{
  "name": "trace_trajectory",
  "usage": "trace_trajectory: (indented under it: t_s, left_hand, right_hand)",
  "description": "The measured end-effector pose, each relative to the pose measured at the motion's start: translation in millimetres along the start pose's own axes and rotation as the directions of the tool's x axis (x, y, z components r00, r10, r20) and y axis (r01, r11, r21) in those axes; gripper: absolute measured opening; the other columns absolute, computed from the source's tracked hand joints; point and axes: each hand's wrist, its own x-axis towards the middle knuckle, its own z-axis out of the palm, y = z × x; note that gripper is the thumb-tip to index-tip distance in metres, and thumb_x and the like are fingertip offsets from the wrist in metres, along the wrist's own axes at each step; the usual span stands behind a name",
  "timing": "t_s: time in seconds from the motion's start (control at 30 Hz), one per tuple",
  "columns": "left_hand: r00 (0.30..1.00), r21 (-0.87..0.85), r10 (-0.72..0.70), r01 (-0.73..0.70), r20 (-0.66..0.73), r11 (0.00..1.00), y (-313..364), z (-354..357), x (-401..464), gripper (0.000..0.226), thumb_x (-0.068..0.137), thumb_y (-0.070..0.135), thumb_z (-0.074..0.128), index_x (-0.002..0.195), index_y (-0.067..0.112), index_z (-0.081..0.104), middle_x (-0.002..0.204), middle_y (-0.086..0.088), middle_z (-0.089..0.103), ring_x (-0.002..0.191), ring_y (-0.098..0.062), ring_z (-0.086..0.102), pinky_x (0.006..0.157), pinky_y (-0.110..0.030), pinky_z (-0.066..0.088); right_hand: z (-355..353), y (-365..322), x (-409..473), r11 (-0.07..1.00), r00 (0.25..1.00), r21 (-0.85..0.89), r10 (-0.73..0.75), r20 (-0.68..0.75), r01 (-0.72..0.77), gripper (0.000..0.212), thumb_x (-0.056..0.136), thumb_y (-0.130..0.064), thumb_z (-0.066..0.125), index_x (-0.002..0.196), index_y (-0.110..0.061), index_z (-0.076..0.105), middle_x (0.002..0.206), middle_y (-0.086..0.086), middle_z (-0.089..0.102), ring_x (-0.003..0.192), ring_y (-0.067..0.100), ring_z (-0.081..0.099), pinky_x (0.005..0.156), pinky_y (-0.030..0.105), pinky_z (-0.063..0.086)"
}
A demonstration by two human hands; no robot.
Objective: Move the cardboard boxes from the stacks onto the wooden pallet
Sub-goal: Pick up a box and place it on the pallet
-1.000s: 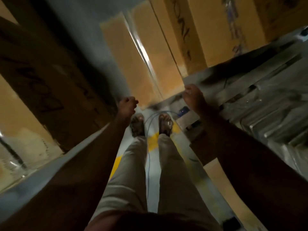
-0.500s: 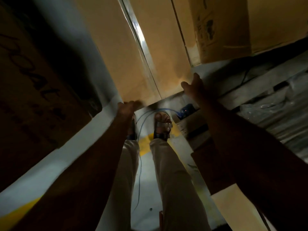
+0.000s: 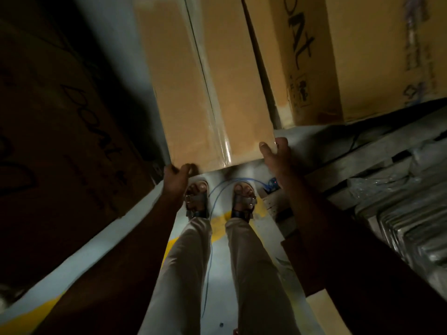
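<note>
A long brown cardboard box (image 3: 208, 83), sealed down its middle with shiny clear tape, stretches away from me above the floor. My left hand (image 3: 175, 176) curls around its near left corner. My right hand (image 3: 275, 153) clasps its near right corner, thumb on top. To the right, the wooden pallet (image 3: 362, 146) lies low, with another brown box (image 3: 350, 56) bearing black handwriting standing on its far part. A dark stack of boxes (image 3: 60, 129) with handwriting rises on my left.
My feet in sandals (image 3: 219, 201) stand on a grey floor with a yellow line (image 3: 174, 243). A blue cable (image 3: 210, 238) runs between my legs. Crumpled clear plastic wrap (image 3: 399, 201) covers things at the right. A flat cardboard piece (image 3: 314, 305) lies by my right leg.
Both hands stay on the box's near corners. The box end has come lower and nearer to me, and my view has tilted so the box fills more of the frame.
</note>
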Motion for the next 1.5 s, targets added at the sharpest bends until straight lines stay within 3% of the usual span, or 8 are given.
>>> trace_trajectory:
  t_s: [0.23,0.33,0.53,0.73,0.9,1.03,1.23,1.5]
  left_hand:
    - [0.996,-0.118,0.052,-0.060,-0.076,0.991,82,-53,-68,0.059,0.092,0.038,0.064,0.143,0.024,0.038,0.128,-0.005,0.047,0.112,-0.028,0.055,0.093,-0.049,0.055]
    - [0.997,-0.221,0.056,-0.069,-0.062,0.973,122,-73,-105,0.063,0.076,0.054,0.066,0.129,0.036,0.039,0.134,-0.011,0.044,0.113,-0.032,0.055,0.090,-0.051,0.057]
    - [0.997,-0.253,-0.005,0.023,0.071,0.967,146,-122,-163,0.082,0.054,0.064,0.064,0.126,0.041,0.032,0.131,-0.016,0.048,0.110,-0.044,0.062,0.053,-0.034,0.052]
    - [0.991,-0.257,0.071,-0.041,0.110,0.966,157,-168,-270,0.070,0.075,0.060,0.064,0.135,0.042,0.033,0.132,-0.006,0.046,0.111,-0.035,0.055,0.072,-0.047,0.056]
    - [0.983,-0.353,0.178,-0.153,0.040,0.923,162,-185,-331,0.068,0.079,0.055,0.064,0.137,0.044,0.032,0.135,-0.004,0.040,0.113,-0.033,0.050,0.080,-0.049,0.058]
    - [0.938,-0.402,0.344,-0.325,-0.025,0.856,179,-203,-374,0.071,0.071,0.062,0.063,0.133,0.045,0.034,0.139,-0.001,0.036,0.117,-0.032,0.047,0.092,-0.059,0.052]
    - [0.869,-0.422,0.485,-0.476,-0.094,0.771,202,-245,-419,0.086,0.052,0.069,0.060,0.129,0.039,0.035,0.137,-0.006,0.040,0.117,-0.032,0.049,0.094,-0.057,0.052]
    - [0.772,-0.637,0.618,-0.552,-0.147,0.538,186,-354,-458,0.075,0.054,0.059,0.070,0.118,0.035,0.037,0.127,-0.007,0.054,0.108,-0.027,0.061,0.089,-0.052,0.058]
  right_hand:
    - [-30,-95,-75,0.961,0.998,0.278,0.008,-0.064,0.010,0.045,0.099,-0.044,0.053,0.131,-0.014,0.045,0.107,0.000,0.054,0.095,0.017,0.059,0.079,0.031,0.048]
    - [-51,-138,-109,0.899,0.998,0.437,0.013,-0.061,0.015,0.041,0.099,-0.044,0.052,0.130,-0.018,0.045,0.091,-0.014,0.049,0.082,0.003,0.050,0.067,0.021,0.042]
    - [-88,-187,-187,0.901,0.997,0.432,-0.011,-0.071,0.041,0.058,0.083,-0.056,0.065,0.130,-0.025,0.051,0.115,-0.005,0.056,0.106,0.022,0.055,0.094,0.037,0.048]
    - [-130,-195,-259,0.897,0.996,0.435,-0.043,-0.074,0.072,0.091,0.053,-0.069,0.064,0.132,-0.028,0.047,0.124,0.001,0.061,0.106,0.028,0.061,0.093,0.051,0.053]
    - [-163,-209,-321,0.873,0.980,0.472,-0.030,-0.195,0.120,0.068,0.077,-0.053,0.066,0.133,-0.020,0.045,0.124,0.006,0.059,0.110,0.034,0.056,0.095,0.051,0.051]
    - [-177,-226,-350,0.878,0.959,0.440,-0.067,-0.275,0.187,0.076,0.070,-0.064,0.068,0.129,-0.019,0.050,0.123,0.007,0.062,0.110,0.036,0.057,0.095,0.052,0.050]
    - [-193,-262,-405,0.787,0.916,0.512,-0.162,-0.367,0.344,0.059,0.073,-0.044,0.074,0.123,-0.022,0.052,0.118,0.004,0.060,0.107,0.030,0.054,0.076,0.035,0.046]
    - [-167,-295,-549,0.602,0.741,0.485,-0.293,-0.605,0.634,0.049,0.077,-0.038,0.067,0.116,-0.014,0.052,0.130,0.012,0.052,0.118,0.039,0.045,0.080,0.041,0.045]
